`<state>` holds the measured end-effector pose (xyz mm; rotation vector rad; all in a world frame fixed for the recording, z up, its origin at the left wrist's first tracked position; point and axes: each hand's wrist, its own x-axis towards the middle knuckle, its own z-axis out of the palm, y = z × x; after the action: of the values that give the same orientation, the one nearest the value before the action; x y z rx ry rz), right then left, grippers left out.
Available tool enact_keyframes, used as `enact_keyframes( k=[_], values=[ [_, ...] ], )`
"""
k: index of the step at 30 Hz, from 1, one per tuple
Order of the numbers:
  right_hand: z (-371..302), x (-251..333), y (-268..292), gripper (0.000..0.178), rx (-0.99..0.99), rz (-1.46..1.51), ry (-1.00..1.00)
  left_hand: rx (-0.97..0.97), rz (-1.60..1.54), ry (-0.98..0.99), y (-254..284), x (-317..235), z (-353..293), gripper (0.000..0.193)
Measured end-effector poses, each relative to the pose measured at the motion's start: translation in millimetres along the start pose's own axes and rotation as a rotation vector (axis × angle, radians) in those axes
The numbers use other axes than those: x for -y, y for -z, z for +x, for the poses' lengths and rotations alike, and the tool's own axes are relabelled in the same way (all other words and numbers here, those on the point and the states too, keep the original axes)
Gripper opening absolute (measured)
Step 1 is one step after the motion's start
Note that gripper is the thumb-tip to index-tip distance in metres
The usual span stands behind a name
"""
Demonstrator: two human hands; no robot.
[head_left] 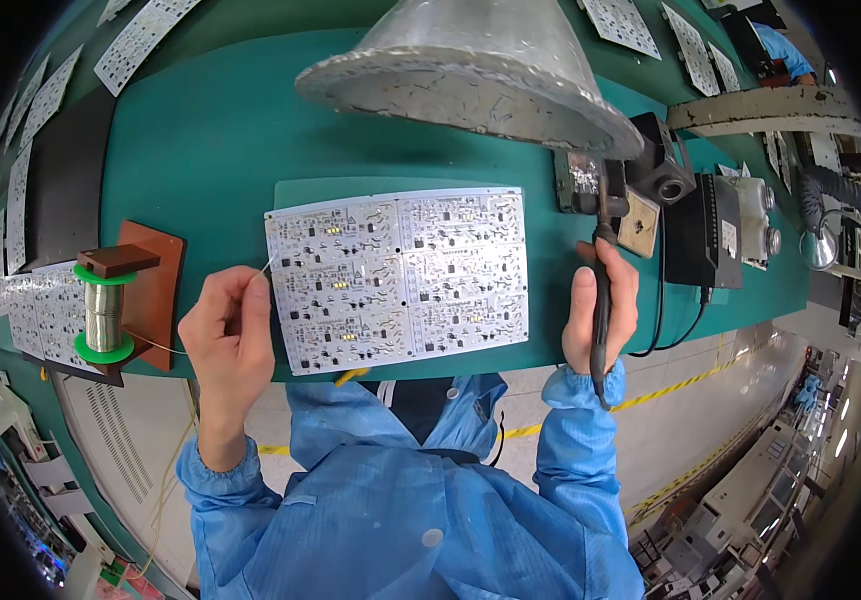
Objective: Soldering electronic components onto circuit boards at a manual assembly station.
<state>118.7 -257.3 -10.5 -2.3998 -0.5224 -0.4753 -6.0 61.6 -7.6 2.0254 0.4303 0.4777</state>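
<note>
A white panel of circuit boards lies flat on the green mat in front of me, dotted with small components. My left hand is at its left edge, thumb and forefinger pinching a thin solder wire whose end reaches the panel's edge. Off the panel's right side, my right hand is wrapped round the black handle of a soldering iron. The iron points away from me toward its stand; I cannot make out its tip clearly. Beside the stand sits a tan sponge in a tray.
A metal fume hood hangs over the far side. At left stands a green-rimmed solder spool on a brown holder. A black soldering station box is at right, its cable near my right hand. More board panels line the far left.
</note>
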Motion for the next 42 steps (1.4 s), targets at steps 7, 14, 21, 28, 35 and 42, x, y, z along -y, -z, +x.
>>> enact_keyframes(
  k=[7, 14, 21, 28, 35, 42],
  values=[
    [-30, 30, -15, 0.041, -0.015, 0.450, -0.085, 0.036, 0.040, 0.011, -4, -6, -7, 0.005],
    [-39, 29, -17, 0.046, -0.029, 0.504, -0.070, -0.018, -0.043, 0.004, -7, 7, -6, 0.007],
    [-41, 25, -16, 0.046, -0.079, 0.515, -0.081, -0.097, -0.126, 0.033, -8, 14, -16, 0.009],
    [-42, 24, -17, 0.046, -0.076, 0.500, -0.065, -0.101, -0.160, -0.008, -6, 18, -18, 0.014],
    [-42, 28, -20, 0.044, -0.078, 0.562, -0.094, -0.158, -0.187, 0.041, -4, 17, -22, 0.017],
    [-49, 27, -20, 0.042, -0.089, 0.518, -0.146, -0.118, -0.209, 0.008, -9, 17, -18, 0.021]
  ],
)
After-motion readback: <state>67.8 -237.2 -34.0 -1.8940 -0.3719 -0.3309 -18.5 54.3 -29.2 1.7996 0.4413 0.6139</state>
